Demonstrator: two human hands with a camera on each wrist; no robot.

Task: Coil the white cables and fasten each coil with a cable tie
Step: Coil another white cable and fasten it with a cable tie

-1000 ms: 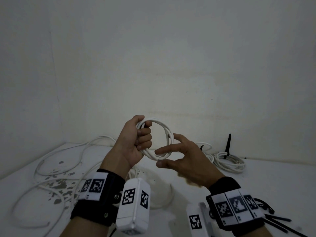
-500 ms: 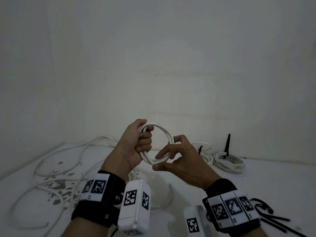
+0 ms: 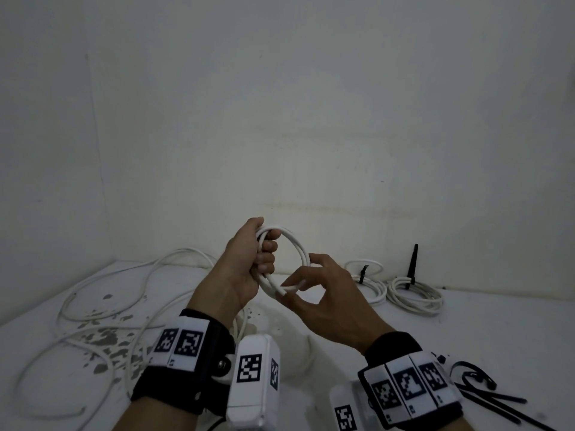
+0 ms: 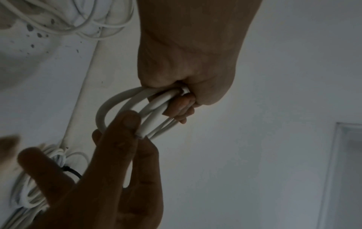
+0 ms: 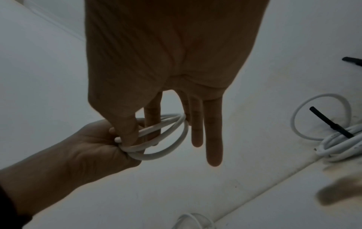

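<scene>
The head camera looks forward and down from above both wrists toward the wall corner, taking in the whole table (image 3: 485, 318). Each wrist camera sits close under its own palm, looking along the fingers. All three views share the coil (image 3: 292, 253) (image 4: 125, 105) (image 5: 168, 136) held between the hands.

Readable text: none — no words, brands or numbers anywhere I can see.
Left wristband (image 3: 183, 342): two black-and-white square code markers, patterns only.
White camera box (image 3: 253, 379) just right of that band: two more such markers.
Right wristband (image 3: 407, 388): three markers — no lettering.
</scene>
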